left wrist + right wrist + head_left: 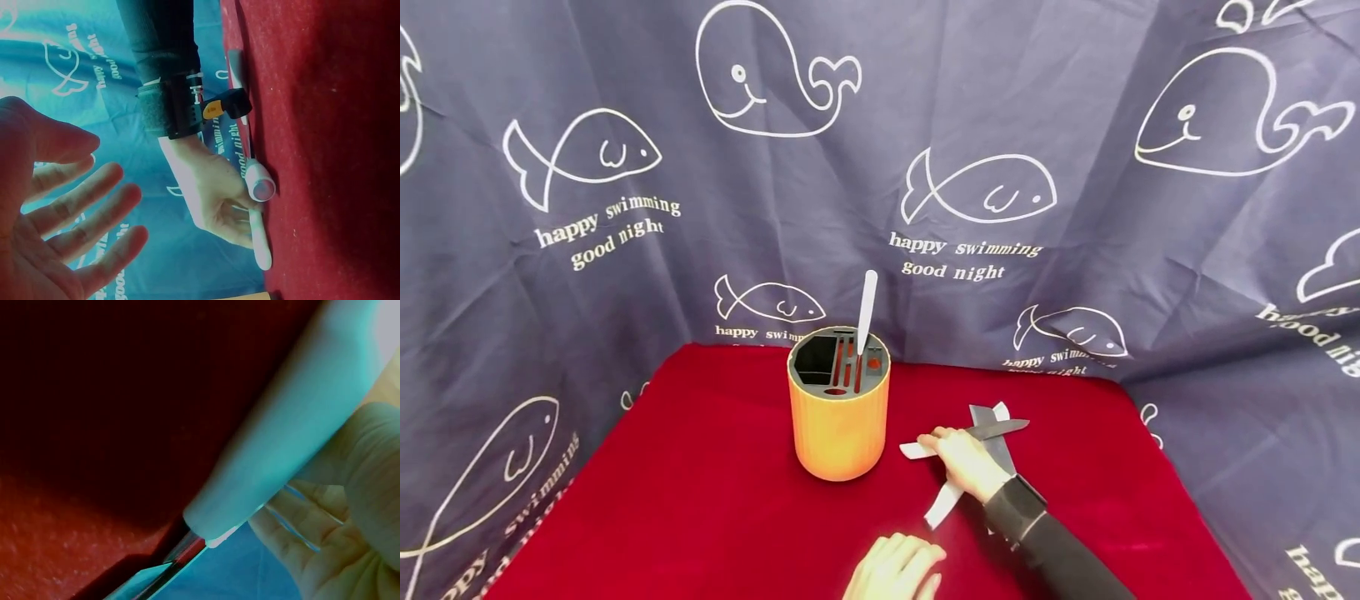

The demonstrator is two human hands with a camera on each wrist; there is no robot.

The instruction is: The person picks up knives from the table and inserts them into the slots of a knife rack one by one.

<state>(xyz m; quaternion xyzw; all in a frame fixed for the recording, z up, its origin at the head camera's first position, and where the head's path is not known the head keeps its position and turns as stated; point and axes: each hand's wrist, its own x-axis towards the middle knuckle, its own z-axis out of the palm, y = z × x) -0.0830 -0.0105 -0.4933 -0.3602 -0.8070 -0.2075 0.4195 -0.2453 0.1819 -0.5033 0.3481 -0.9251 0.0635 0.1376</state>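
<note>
My right hand (972, 462) reaches down on the red cloth and grips a knife by its white handle (916, 451); the grey blade (1004, 428) points to the right. Under and beside that hand lie more white-handled pieces, with one white handle (943, 505) pointing toward me and a wide grey blade (997, 454) crossing beneath the gripped knife. The right wrist view shows a white handle (281, 434) close up, in front of the thumb and fingers. My left hand (895, 571) hovers near the front with relaxed, spread fingers, holding nothing.
An orange round knife block (838, 437) with a dark slotted top stands left of the right hand. One white handle (867, 308) sticks up from a slot. A dark curtain (850, 192) printed with fish and whales hangs behind the red-covered table (700, 500).
</note>
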